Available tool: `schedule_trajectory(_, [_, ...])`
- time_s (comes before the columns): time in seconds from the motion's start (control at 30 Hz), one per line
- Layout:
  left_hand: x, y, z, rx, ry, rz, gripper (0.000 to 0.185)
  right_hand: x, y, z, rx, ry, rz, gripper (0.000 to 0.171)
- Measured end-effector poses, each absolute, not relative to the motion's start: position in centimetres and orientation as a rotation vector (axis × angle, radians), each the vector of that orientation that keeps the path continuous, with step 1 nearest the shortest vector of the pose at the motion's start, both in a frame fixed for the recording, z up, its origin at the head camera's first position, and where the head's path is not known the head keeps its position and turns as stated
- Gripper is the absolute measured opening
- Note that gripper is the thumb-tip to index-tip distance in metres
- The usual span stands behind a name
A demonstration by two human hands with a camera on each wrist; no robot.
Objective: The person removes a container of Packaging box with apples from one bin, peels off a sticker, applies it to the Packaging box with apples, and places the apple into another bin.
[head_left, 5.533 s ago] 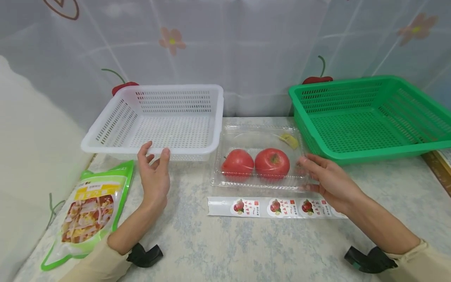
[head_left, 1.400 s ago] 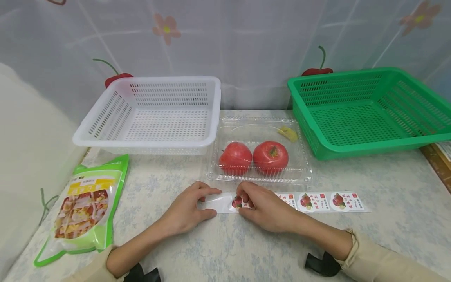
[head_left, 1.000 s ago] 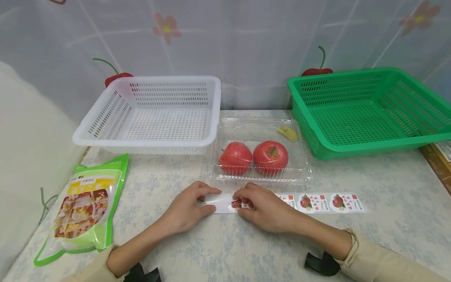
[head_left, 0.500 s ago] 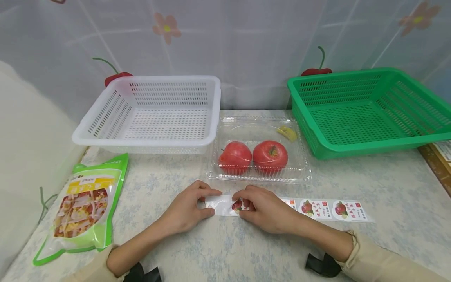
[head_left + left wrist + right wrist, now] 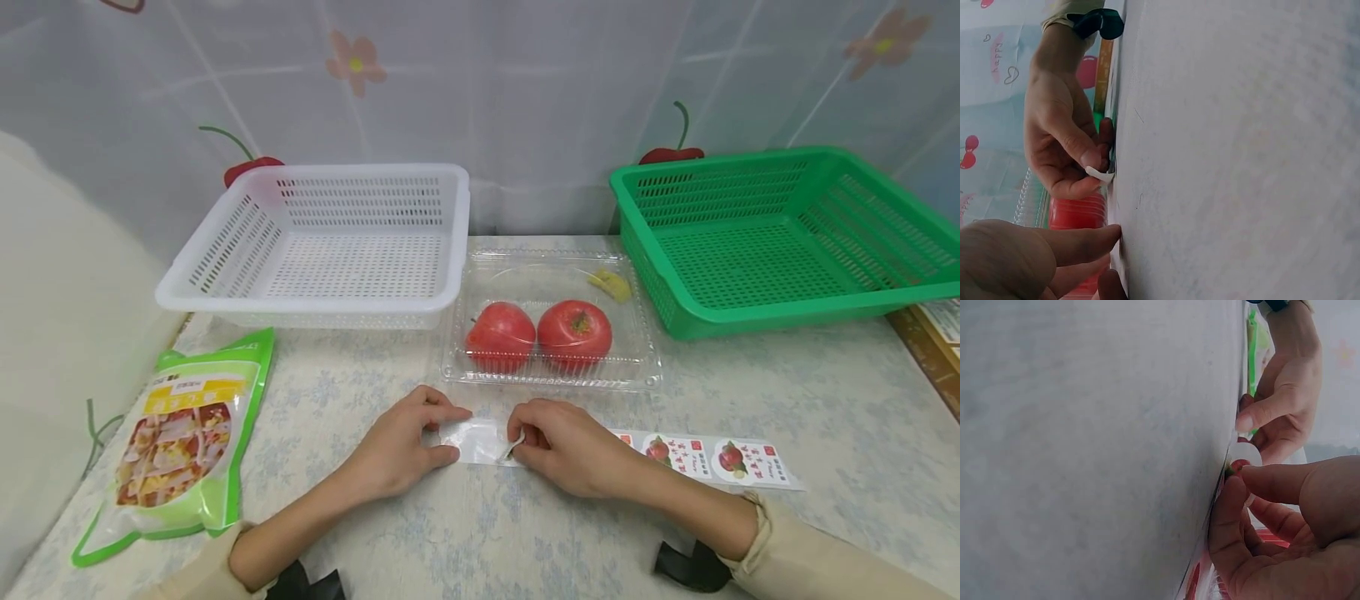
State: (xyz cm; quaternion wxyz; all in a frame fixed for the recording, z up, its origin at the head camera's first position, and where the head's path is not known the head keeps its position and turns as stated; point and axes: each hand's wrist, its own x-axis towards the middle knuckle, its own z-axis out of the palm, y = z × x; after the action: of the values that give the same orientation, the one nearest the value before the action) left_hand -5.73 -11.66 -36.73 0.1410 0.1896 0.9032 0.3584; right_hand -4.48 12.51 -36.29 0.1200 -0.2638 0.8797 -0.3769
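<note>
My right hand (image 5: 567,450) pinches the lifted edge of a white round sticker (image 5: 1101,175) between thumb and forefinger. In the right wrist view, a red fruit print shows on it. That sticker is partly peeled from a backing strip (image 5: 476,440) on the table, and its other stickers run on to the right, partly behind my right hand. My left hand (image 5: 405,446) rests on the strip's bare left end, thumb and forefinger apart and fairly straight. Just beyond both hands lies a closed clear plastic box (image 5: 547,279) with two red apples (image 5: 575,330) inside.
A white basket (image 5: 442,292) stands at the back left, a green basket (image 5: 720,317) at the back right. A green food packet (image 5: 183,442) lies at the left. Inside the clear box is a small yellowish piece (image 5: 612,285). A patterned curtain (image 5: 540,100) hangs behind.
Both hands came from the sides to the strip. Since then my right hand has curled up the sticker's edge. The strip's right end has swung slightly towards me; the left hand has stayed put.
</note>
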Motion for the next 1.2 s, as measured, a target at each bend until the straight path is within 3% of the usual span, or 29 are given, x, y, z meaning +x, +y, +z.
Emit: schedule_trajectory(1.2, [-5.9, -11.5, -36.5, 0.501, 2.610, 1.014, 0.035, -2.1, 16.6, -34.7, -0.863, 2.781, -1.229, 0.026])
